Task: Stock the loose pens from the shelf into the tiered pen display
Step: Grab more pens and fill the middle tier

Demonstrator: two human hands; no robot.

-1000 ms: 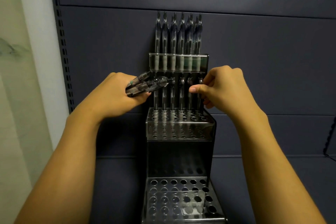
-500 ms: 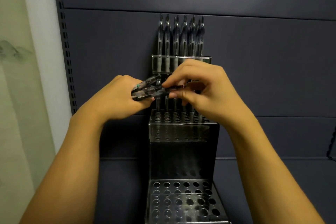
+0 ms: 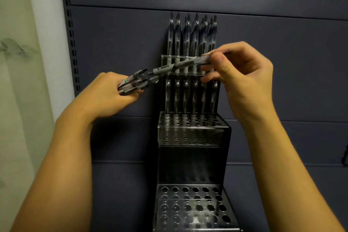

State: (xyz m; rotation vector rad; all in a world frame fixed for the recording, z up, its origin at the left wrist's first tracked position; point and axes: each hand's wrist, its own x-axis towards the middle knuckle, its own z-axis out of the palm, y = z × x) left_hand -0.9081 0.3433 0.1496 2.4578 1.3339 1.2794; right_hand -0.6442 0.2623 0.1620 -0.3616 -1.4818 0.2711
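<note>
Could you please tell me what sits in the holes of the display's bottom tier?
The bottom tier shows only open holes, with no pens standing in them. Its front edge runs out of frame, so those holes cannot be checked.

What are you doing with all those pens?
A person is filling a tiered pen display that stands against a dark shelf wall. The left hand grips a small bundle of loose pens. The right hand pinches a single pen and holds it slanted in front of the display. The top tier and the back row of the middle tier already hold upright pens. The middle tier's front holes and the bottom tier's holes are empty.
</note>
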